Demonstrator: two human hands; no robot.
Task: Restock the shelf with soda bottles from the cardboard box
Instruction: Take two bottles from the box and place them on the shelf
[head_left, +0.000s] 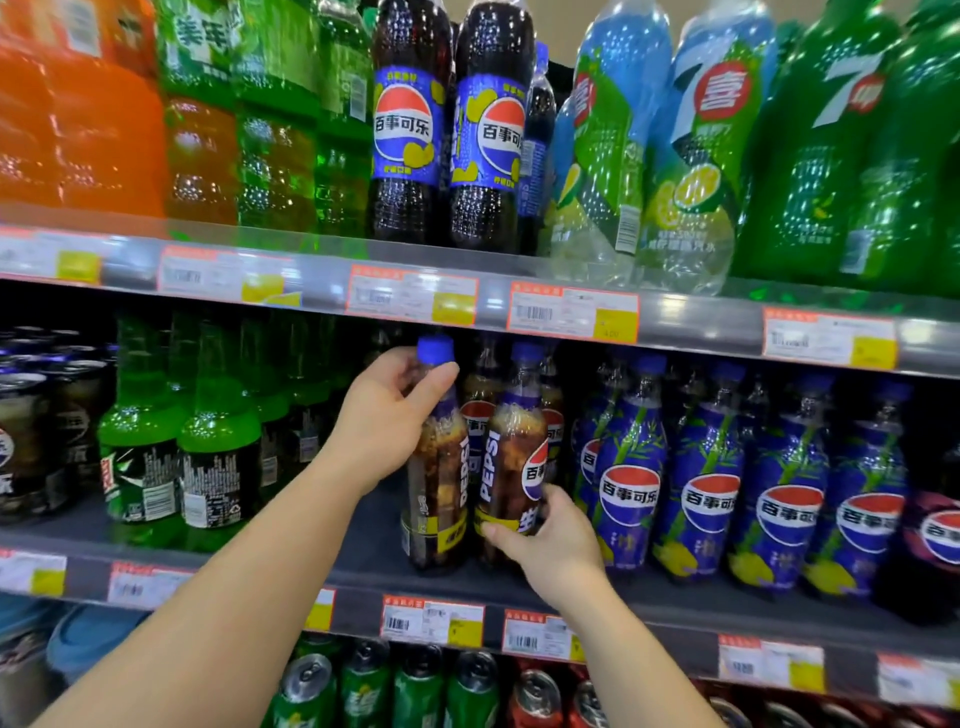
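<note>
price tags (573, 310) too blurred to read; orange bottles (78, 130) cut off left.

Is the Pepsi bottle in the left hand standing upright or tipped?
Roughly upright. The Pepsi bottle has its blue cap on top and its base at the middle shelf; the left hand grips its neck.

two upright Pepsi bottles (439, 467), blue caps; on middle shelf (727, 608)

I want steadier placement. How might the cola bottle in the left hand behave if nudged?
The cola bottle looks full, so probably heavy. It is tall and narrow, likely tippy. The left hand grips near its cap, where a push would topple it easily.
</note>
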